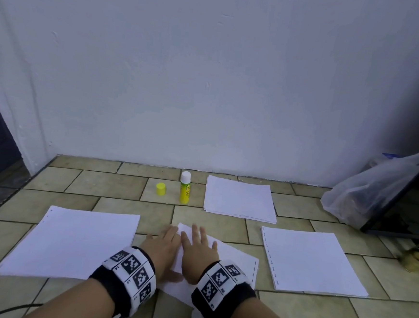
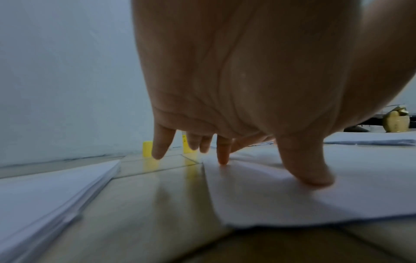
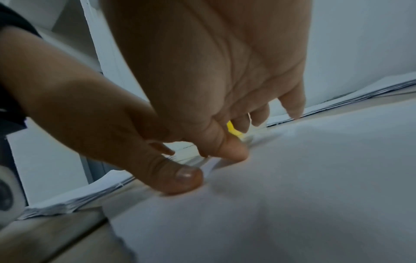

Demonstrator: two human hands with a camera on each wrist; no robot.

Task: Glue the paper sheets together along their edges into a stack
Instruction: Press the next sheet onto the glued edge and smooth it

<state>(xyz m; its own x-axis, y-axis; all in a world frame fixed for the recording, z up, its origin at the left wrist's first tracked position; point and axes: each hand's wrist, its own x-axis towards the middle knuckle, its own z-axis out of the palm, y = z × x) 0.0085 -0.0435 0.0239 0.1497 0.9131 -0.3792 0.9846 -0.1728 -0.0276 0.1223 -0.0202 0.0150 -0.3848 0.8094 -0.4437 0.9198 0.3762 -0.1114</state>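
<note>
A white sheet (image 1: 235, 261) lies askew on the tiled floor in the middle. My left hand (image 1: 165, 243) and right hand (image 1: 199, 246) lie side by side on its left part, fingers straight, pressing it down. In the left wrist view the thumb (image 2: 308, 170) and a fingertip (image 2: 223, 156) touch the sheet (image 2: 292, 199). In the right wrist view both thumbs press near the sheet's (image 3: 292, 195) edge. A yellow glue stick (image 1: 185, 188) stands upright, uncapped, beyond the hands, with its yellow cap (image 1: 160, 189) to its left. Neither hand holds anything.
Paper stacks lie at left (image 1: 71, 243), right (image 1: 310, 262) and back right (image 1: 239, 198). A wall runs close behind. A clear plastic bag (image 1: 366, 193) and a dark leaning panel (image 1: 405, 207) stand at far right, with a small golden object (image 1: 418, 258) below them. A black cable (image 1: 11, 309) runs at bottom left.
</note>
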